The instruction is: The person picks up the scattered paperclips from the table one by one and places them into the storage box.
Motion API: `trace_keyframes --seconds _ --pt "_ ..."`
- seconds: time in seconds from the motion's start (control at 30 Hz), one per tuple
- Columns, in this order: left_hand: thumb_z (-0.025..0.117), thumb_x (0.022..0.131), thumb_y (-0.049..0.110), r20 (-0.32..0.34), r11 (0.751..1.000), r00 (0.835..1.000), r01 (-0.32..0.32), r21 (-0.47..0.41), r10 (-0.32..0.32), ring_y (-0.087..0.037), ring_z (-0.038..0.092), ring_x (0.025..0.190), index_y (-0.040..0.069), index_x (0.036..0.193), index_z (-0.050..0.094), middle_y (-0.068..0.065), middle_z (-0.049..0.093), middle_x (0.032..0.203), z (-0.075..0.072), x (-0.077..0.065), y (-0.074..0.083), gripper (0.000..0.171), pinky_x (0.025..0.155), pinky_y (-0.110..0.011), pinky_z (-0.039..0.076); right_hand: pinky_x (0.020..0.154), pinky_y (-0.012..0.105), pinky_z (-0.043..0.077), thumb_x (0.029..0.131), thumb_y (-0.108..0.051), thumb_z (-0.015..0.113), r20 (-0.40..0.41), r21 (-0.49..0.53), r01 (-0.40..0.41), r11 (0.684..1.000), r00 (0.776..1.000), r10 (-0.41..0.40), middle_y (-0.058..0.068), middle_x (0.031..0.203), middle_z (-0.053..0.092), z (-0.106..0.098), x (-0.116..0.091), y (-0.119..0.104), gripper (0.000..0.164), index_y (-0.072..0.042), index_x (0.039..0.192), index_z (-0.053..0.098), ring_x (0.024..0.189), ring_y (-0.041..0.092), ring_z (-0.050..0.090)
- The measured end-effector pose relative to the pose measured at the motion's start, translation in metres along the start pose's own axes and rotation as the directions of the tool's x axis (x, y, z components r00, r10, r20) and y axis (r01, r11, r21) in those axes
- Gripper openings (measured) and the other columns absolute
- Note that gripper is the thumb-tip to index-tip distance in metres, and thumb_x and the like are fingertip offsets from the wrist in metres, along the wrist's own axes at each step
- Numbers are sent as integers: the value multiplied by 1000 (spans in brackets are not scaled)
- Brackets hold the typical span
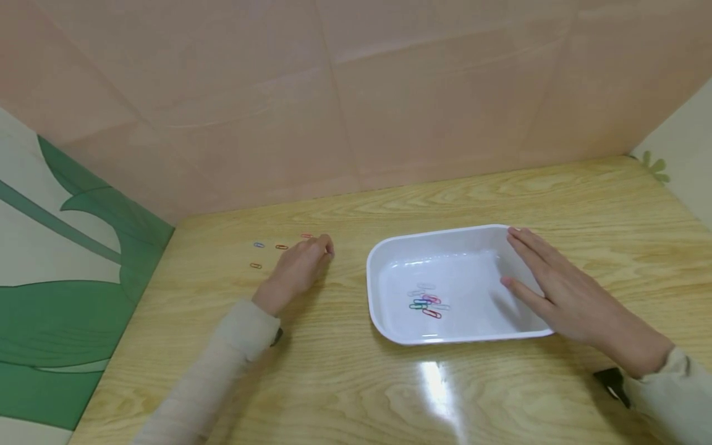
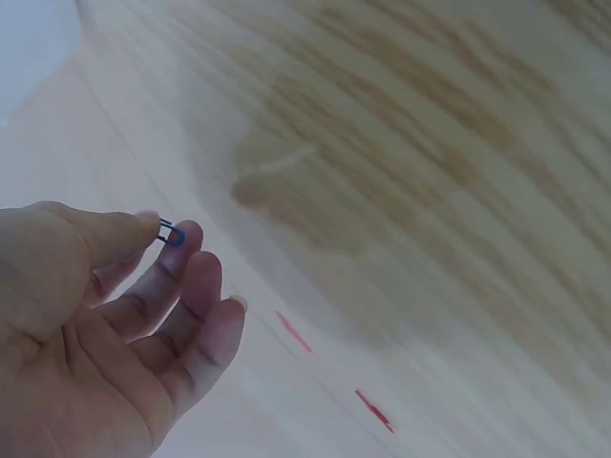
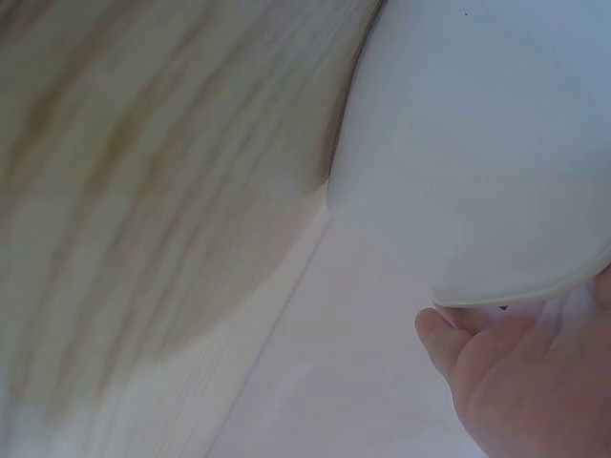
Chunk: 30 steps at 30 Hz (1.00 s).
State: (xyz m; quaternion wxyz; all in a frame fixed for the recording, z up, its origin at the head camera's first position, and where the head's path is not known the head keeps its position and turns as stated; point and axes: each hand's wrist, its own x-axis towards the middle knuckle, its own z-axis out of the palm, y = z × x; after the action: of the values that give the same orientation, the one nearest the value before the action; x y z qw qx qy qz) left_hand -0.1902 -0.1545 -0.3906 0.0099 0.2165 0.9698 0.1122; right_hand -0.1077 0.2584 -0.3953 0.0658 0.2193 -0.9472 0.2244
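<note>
Between thumb and index fingertip, my left hand (image 1: 297,269) pinches a small blue paper clip (image 2: 172,232), seen in the left wrist view; the head view hides it behind the fingers. Close to that hand on the table lie a pinkish-red paper clip (image 1: 306,235), a dark orange one (image 1: 281,247), a lighter orange one (image 1: 256,266) and a bluish one (image 1: 258,245). My right hand (image 1: 573,300) rests at the right rim of a white tray (image 1: 445,235), fingers extended along it and thumb over the inside. Several coloured paper clips, including a green one (image 1: 417,306), lie in the tray's left part.
The wood-grain table (image 1: 328,377) runs back to a pinkish cloth wall (image 1: 345,105). A panel with green leaf shapes (image 1: 61,321) borders the left side, and a pale panel (image 1: 690,154) stands at the right. Light glares on the table before the tray.
</note>
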Motion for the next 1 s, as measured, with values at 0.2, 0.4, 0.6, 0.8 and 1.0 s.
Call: trace_keyframes --seconds 0.2,0.4,0.6,0.8,1.0 --pt "57 99 8 9 998 1000 -2 -60 2 -20 63 85 4 111 61 -9 69 98 -8 -1 15 13 76 -34 55 126 27 1 100 -31 57 -4 -1 5 1000 1000 -5 16 165 20 0 0 0 74 -4 158 19 154 31 14" --pt "58 99 8 -46 997 998 -52 -49 50 -20 66 90 4 109 64 -9 71 103 -17 -1 32 13 78 -34 57 126 29 2 100 -30 58 -11 -4 17 1000 1000 -17 18 164 21 1 0 0 74 -3 157 20 153 34 16" --pt "58 99 8 -123 988 982 -151 -32 146 -16 62 83 3 107 66 -7 70 98 -26 -5 52 12 72 -28 55 126 27 1 100 -31 57 -7 -4 12 1000 1000 -13 19 163 22 1 0 1 74 -2 157 20 154 33 15" --pt "61 98 9 -166 975 963 -220 -31 212 -15 62 83 5 106 69 -5 71 99 -29 -8 69 13 71 -25 55 127 30 2 100 -30 58 -10 -4 15 1000 1000 -15 19 163 23 1 0 1 74 -2 157 20 153 34 16" --pt "64 95 8 -233 952 930 -302 -43 285 -17 66 91 6 104 71 -4 74 104 -29 -8 81 11 79 -26 57 127 34 4 100 -30 58 -14 -7 16 1000 1000 -16 18 164 21 1 0 1 74 -2 157 20 154 33 15"
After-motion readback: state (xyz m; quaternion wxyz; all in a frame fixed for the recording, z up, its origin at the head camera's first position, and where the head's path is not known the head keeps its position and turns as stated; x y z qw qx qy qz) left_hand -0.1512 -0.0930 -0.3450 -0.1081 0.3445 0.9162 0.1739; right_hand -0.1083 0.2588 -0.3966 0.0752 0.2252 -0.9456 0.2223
